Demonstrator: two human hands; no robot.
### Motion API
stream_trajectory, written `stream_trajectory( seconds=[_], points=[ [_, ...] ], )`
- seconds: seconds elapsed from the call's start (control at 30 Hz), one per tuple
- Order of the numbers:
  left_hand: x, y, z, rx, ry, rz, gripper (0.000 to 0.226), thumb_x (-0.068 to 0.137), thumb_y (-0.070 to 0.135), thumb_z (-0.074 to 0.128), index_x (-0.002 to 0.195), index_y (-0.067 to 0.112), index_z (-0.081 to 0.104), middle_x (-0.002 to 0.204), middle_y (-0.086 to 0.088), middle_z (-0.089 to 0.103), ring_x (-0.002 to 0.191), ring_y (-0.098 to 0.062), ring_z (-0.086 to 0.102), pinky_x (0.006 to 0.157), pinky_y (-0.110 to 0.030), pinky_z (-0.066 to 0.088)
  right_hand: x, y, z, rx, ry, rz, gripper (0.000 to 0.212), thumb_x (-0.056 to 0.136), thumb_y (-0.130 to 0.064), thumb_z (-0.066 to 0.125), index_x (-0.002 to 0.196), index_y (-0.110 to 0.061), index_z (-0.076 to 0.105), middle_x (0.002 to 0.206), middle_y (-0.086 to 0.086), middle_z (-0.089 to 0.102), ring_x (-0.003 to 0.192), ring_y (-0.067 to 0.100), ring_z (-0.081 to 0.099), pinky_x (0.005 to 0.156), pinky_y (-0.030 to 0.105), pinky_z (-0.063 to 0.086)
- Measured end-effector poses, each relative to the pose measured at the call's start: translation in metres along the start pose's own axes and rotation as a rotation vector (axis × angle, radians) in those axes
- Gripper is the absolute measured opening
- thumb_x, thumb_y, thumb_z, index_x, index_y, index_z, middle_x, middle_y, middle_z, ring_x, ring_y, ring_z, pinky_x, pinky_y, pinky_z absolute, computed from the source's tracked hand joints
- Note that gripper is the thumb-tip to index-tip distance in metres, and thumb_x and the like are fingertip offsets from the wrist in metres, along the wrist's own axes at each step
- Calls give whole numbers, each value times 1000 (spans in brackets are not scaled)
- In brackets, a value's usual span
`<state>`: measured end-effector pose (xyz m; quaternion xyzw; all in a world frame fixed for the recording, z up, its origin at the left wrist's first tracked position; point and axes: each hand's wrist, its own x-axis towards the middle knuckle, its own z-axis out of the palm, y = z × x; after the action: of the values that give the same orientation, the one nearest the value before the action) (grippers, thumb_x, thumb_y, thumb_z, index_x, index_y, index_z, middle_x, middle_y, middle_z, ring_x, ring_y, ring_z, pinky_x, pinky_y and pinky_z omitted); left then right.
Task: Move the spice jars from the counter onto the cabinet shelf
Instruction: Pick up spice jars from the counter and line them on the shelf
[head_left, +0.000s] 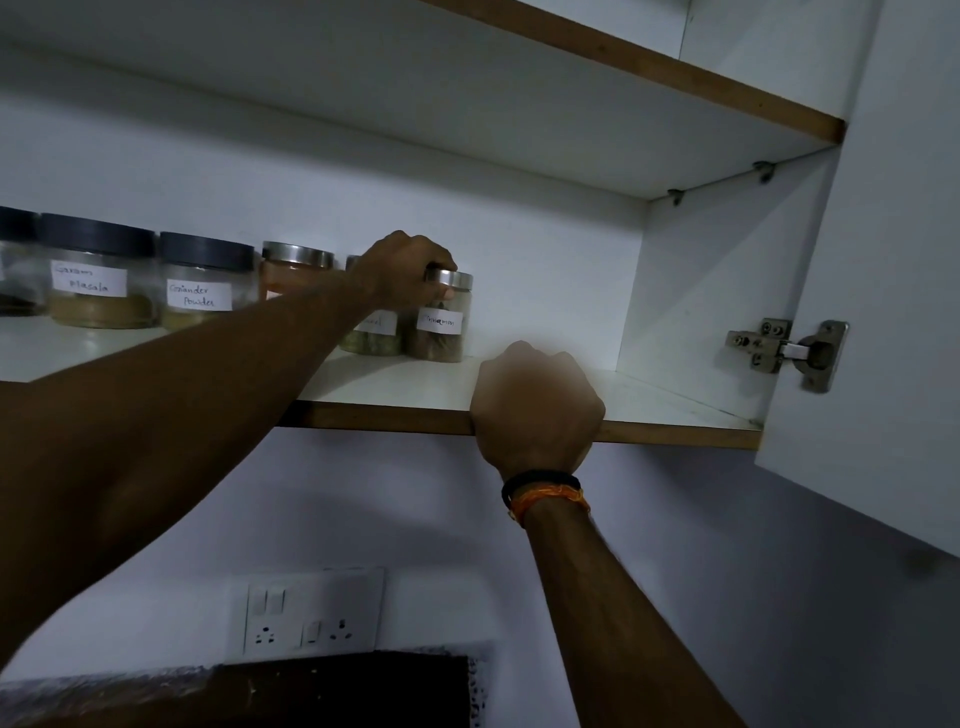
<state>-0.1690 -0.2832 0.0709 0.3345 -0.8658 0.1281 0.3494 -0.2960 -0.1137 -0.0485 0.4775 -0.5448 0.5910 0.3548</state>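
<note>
- Currently, the clear glass jar with a steel lid and a label reading "Cinnamon" is held from above by the left hand, whose fingers are curled round the lid; the jar stands upright at the right end of the row on the white cabinet shelf with a brown wooden edge.
- The jar's long axis is seen to be vertical, and the grip lies directly over it, so a release is judged to need only an opening of the fingers and a lift straight up.
- Whether the jar's base is fully settled on the shelf cannot be told for certain, though it appears to touch.
- The right hand is curled into a fist at the near edge of the shelf, to the right of and nearer than the jar; it is blurred, and nothing can be made out in it.
- Brown pieces are seen low in the held jar. Just to its left, touching or nearly so, a similar steel-lidded jar with greenish contents is partly hidden by the forearm.
- Further left are ranked an orange-filled steel-lidded jar, a dark-lidded jar labelled "Coriander Powder" and a dark-lidded jar labelled "Garam Masala", both holding tan powder low down.
</note>
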Motion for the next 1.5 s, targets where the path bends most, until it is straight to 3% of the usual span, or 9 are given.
stream_trajectory(
  seconds=[0.37,0.43,0.53,0.77,0.97,1.1,1.3,1.43,1.5],
  points=[
    [-5,3,2,2,21,-35,36,94,27,66,125,9,68,120,-12,72,106,-33,65,82,-31,41,0,1,1,13,-1,-6,28,82,-27,54,60,-12,63,52,-6,41,50,11,38,57,12,17],
    [-8,5,2,22,35,-39,40,95,28,65,130,9,65,128,-13,68,117,-36,61,95,-37,42,0,2,1,16,-3,-6,29,82,-28,54,60,-12,63,51,-4,44,50,11,38,57,13,18],
    [-12,10,-2,68,64,-42,52,95,31,64,143,14,54,147,-10,54,138,-33,46,118,-45,25,0,1,0,9,-5,-1,28,82,-27,54,60,-12,62,51,-5,42,49,11,39,56,14,18],
    [-30,29,-19,78,69,37,58,93,25,67,146,11,49,152,-9,48,141,-28,42,117,-42,29,0,1,-2,-12,-37,3,28,83,-25,53,58,-13,58,52,-6,38,49,14,40,52,20,27],
    [-66,45,-46,69,-62,29,58,91,32,69,143,12,50,145,-10,55,133,-28,49,111,-45,38,2,-1,-7,-143,-217,-32,37,89,-34,44,56,-19,50,52,-3,45,53,17,45,51,23,27],
    [-95,57,-65,59,-133,-2,61,92,38,68,144,13,48,143,-10,56,130,-28,51,109,-46,41,0,4,-10,-234,-326,-113,53,98,-40,41,56,-15,61,54,2,54,53,23,48,57,31,39],
    [-145,82,-82,22,-168,-1,64,94,39,65,149,13,43,152,-9,48,139,-26,44,112,-39,35,-15,-3,-29,-380,-442,-224,57,106,-43,27,64,-17,55,62,4,63,56,25,50,70,37,36],
    [-174,98,-81,-10,-188,-13,71,93,43,65,152,15,37,154,-8,45,140,-26,43,113,-38,33,-36,-2,-47,-191,-382,-253,35,102,-34,41,103,-15,70,99,5,72,93,27,63,92,44,41],
    [-191,108,-75,-38,-178,-14,71,93,42,67,151,14,38,152,-9,47,138,-26,44,112,-38,34,-52,-1,-58,-158,-414,-272,41,94,-29,54,130,-10,61,125,10,65,118,30,56,109,49,35]
  ],
)
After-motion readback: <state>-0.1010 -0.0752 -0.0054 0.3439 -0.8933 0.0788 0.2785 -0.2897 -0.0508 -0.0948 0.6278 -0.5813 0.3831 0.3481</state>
